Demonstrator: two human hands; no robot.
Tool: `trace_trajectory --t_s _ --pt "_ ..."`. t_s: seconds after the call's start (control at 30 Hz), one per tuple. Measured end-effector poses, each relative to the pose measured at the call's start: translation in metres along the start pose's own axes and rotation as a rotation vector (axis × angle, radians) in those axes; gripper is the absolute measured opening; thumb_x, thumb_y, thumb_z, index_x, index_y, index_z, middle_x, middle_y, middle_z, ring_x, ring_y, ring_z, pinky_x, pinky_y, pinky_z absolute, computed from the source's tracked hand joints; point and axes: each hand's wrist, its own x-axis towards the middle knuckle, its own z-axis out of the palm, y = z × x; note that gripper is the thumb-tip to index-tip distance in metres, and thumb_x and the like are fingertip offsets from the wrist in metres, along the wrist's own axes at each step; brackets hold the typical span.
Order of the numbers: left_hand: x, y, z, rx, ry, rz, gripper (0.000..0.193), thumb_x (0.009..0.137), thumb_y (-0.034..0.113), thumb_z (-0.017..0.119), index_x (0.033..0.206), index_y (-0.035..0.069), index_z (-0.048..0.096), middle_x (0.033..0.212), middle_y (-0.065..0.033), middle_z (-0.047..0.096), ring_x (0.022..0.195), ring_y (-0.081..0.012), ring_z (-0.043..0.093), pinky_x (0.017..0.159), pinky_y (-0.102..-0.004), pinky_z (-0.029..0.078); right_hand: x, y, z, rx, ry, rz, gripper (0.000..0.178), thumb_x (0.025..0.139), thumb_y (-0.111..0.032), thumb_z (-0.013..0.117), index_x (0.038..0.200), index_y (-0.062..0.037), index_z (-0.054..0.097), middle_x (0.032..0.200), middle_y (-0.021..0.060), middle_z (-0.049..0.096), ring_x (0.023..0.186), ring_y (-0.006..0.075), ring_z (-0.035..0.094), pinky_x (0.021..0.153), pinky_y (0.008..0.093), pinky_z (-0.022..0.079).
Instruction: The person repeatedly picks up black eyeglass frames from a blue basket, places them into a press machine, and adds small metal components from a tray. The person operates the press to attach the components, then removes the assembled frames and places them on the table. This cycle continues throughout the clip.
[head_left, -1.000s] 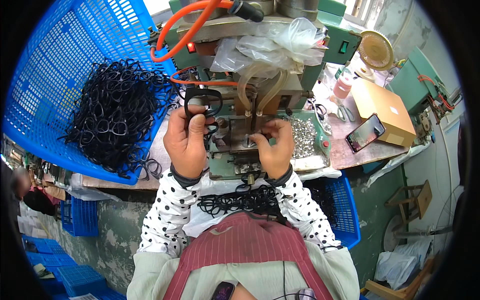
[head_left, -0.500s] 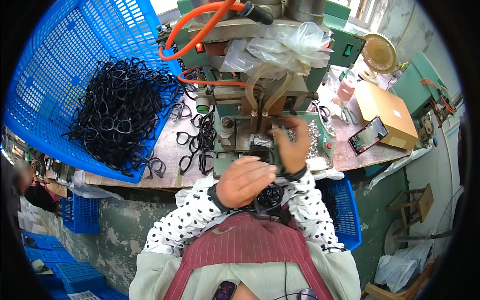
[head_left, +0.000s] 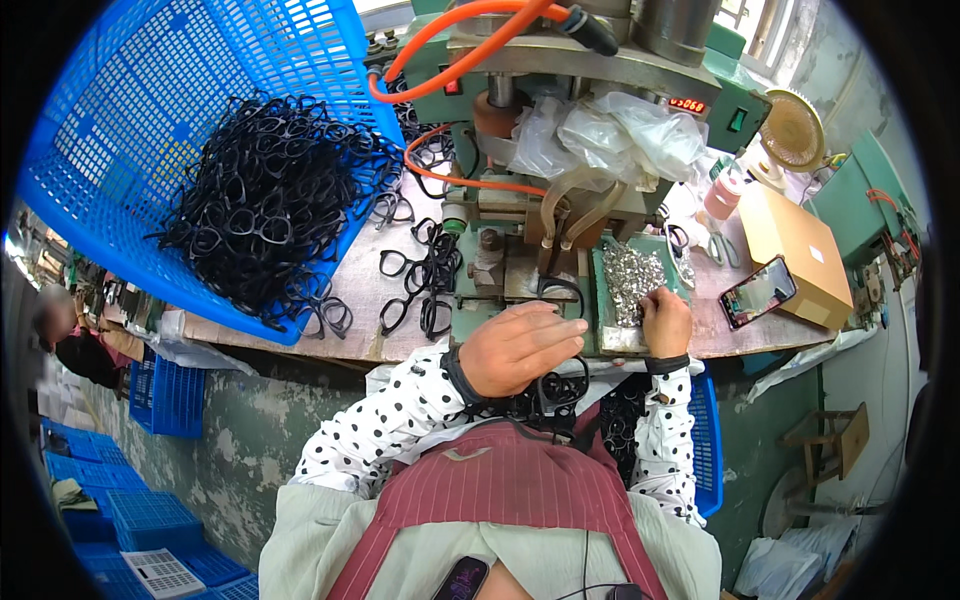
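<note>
My left hand is in front of the green press, its fingers pressed together over a black eyeglass frame. One rim of that eyeglass frame shows beyond the fingers, by the metal fixture under the press head; the rest is covered by the hand. At the front right corner of a green tray, my right hand has its fingers pinched at the edge of a heap of small silvery metal pieces. Whatever is between those fingertips is too small to tell. Several black frames lie below my left hand, near the apron.
A tilted blue basket heaped with black eyeglass frames stands left. Loose frames lie beside the press. On the right are scissors, a phone and a cardboard box. An orange hose arcs overhead.
My right hand has gone from beside the press fixture rightward to the tray of metal pieces. My left hand stays over the frame. The whole view has shifted slightly.
</note>
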Motion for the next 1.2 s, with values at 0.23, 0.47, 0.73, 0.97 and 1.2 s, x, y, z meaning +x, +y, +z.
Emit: trace_trajectory --t_s 0.23,0.47,0.73,0.97,1.2 --pt "-0.026 0.018 -0.013 0.18 0.085 -0.128 0.034 0.08 0.011 0.068 0.114 0.01 0.064 0.117 -0.0094 0.062 0.098 -0.0259 0.06 0.09 -0.0429 0.042 0.005 -0.015 0.001 0.467 0.167 0.268 0.006 0.083 -0.009 0.066 0.086 -0.0048 0.068 0.077 0.0118 0.068 0.069 0.0245 0.065 0.065 0.0348 0.05" --pt "-0.139 -0.048 -0.026 0.73 0.054 -0.962 0.026 0.08 0.009 0.067 0.106 0.012 0.067 0.105 -0.0148 0.056 0.095 -0.0339 0.054 0.08 -0.0438 0.043 -0.001 -0.019 0.004 0.412 0.274 0.198 0.009 0.083 -0.008 0.068 0.091 -0.0051 0.071 0.083 0.012 0.07 0.075 0.0231 0.068 0.069 0.0331 0.052" --pt "-0.187 -0.075 -0.044 0.831 -0.275 -1.236 0.013 0.081 0.017 0.062 0.094 0.012 0.059 0.091 -0.0123 0.061 0.079 -0.0353 0.063 0.066 -0.0496 0.046 -0.002 -0.016 0.006 0.288 0.312 0.091 0.01 0.083 -0.01 0.069 0.093 -0.0063 0.071 0.085 0.0119 0.07 0.076 0.0291 0.067 0.069 0.0363 0.052" --pt "-0.094 -0.045 -0.073 0.514 0.293 -1.115 0.011 0.09 0.015 0.059 0.094 0.004 0.06 0.084 -0.0177 0.064 0.078 -0.0382 0.06 0.068 -0.0449 0.046 -0.001 -0.02 0.009 0.191 0.332 0.166 0.011 0.087 -0.013 0.065 0.095 -0.0067 0.068 0.084 0.015 0.069 0.072 0.0324 0.067 0.064 0.0395 0.052" --pt "-0.01 0.004 -0.034 0.365 0.2 -0.245 0.044 0.067 -0.004 0.061 0.109 0.008 0.062 0.1 -0.0038 0.064 0.089 -0.0233 0.06 0.088 -0.0423 0.042 0.017 -0.071 -0.014 0.634 0.219 0.168 0.01 0.083 -0.001 0.065 0.092 -0.0021 0.069 0.079 0.0115 0.069 0.065 0.0209 0.065 0.061 0.0294 0.05"
